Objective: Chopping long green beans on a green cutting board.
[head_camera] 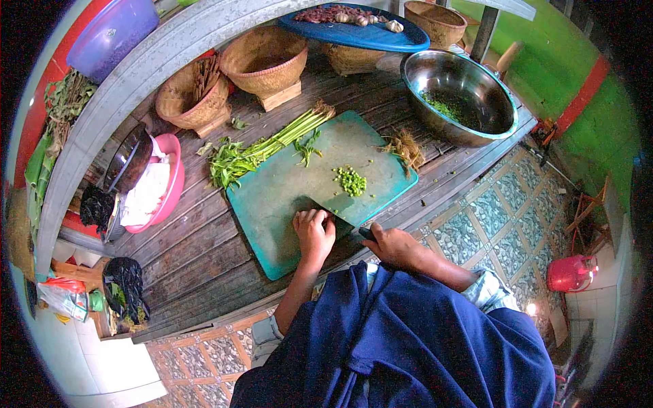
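My right hand [399, 247] grips the dark handle of a knife [344, 222], whose broad blade points away to the left over the near edge of a green cutting board [275, 219]. Beside the blade, my left hand [315, 237] rests on the board with curled fingers; whether anything is pinched under them is hidden. Beyond the knife sits a small heap of chopped green stems [353, 182], with a few bits scattered around. A bunch of long leafy green stems [285, 135] lies along the board's far left edge. A loose leafy sprig [307, 149] is near it.
Trimmed roots [405, 149] lie at the board's right edge. A steel basin [459, 97] with chopped greens stands at the far right. Woven baskets [265, 58] and a blue tray [357, 33] with garlic and shallots line the back. Left are a pink basin [176, 178] and black bag [125, 288].
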Motion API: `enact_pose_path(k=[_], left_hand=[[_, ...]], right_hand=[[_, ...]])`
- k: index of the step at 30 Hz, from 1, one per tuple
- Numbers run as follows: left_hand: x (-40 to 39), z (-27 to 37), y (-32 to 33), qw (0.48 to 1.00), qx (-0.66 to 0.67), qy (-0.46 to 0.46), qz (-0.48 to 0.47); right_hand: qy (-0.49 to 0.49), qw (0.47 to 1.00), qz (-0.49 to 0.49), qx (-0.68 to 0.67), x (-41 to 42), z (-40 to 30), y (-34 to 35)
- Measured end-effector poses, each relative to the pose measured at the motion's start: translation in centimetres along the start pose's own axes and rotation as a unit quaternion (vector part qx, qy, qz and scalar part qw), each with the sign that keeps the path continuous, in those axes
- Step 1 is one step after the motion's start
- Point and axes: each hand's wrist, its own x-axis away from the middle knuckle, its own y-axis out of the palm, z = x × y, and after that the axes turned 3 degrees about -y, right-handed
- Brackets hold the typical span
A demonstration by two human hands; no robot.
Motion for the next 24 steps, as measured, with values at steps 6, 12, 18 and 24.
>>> enact_pose_path(k=[6,12,18,24], left_hand=[[0.1,-0.1,0.0,1.0,0.014,0.01,0.006],[0.0,0.1,0.0,0.997,0.077,-0.024,-0.015],[0.3,-0.1,-0.1,0.999,0.033,-0.007,0.014],[0.1,0.1,-0.1,0.999,0.012,0.022,0.038]], right_hand=[[-0.017,1.0,0.002,-0.014,-1.7,0.1,0.0],[-0.065,0.995,0.006,-0.069,-2.1,2.3,0.0],[-0.036,0.999,-0.005,0.001,0.3,0.7,-0.3],[-0.034,0.999,0.018,-0.006,-0.9,0.2,1.0]])
